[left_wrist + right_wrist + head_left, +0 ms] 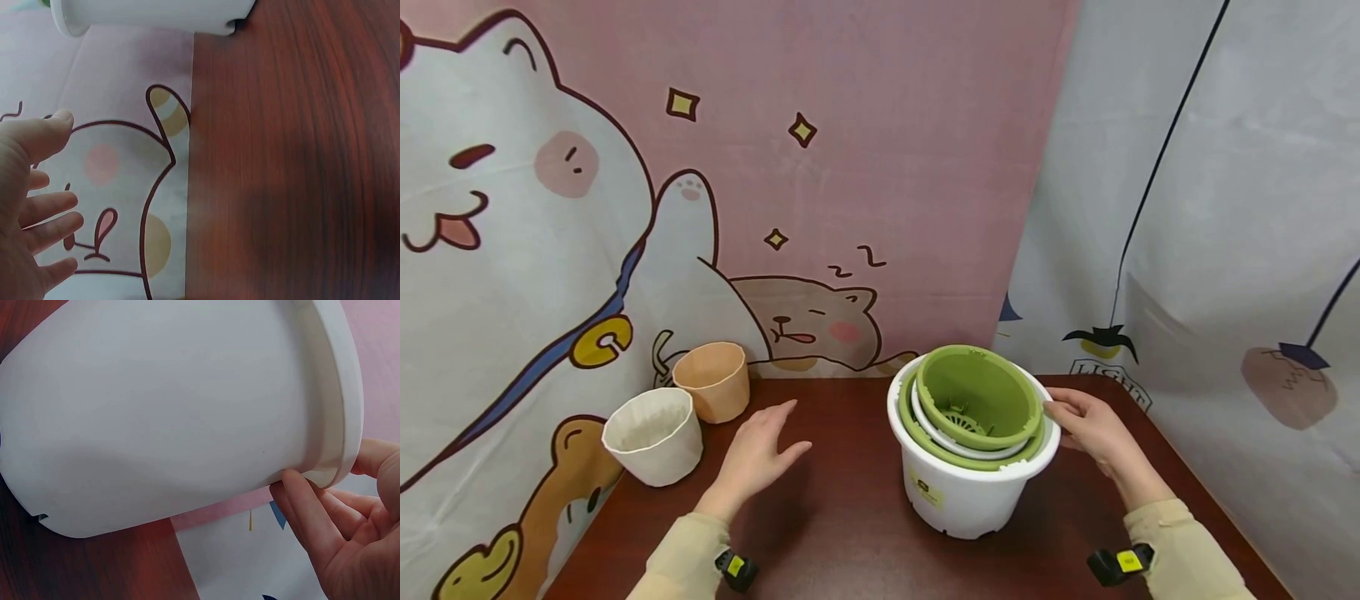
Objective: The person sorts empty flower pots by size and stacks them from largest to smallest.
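Note:
A large white flowerpot (966,504) stands upright on the table, right of centre in the head view. Nested inside it are smaller green and white pots, the innermost green pot (1000,383) tilted and showing a slotted base. My right hand (1093,429) pinches the large pot's rim on its right side; in the right wrist view the fingers (306,512) lie under the rim and the thumb is on its other side. My left hand (756,458) hovers left of the pot, fingers extended, holding nothing and apart from the pots.
At the back left of the brown table (835,550) stand a small white pot (662,454) and, behind it, a peach pot (722,400). A cartoon-printed cloth (850,192) hangs behind the table and along its sides.

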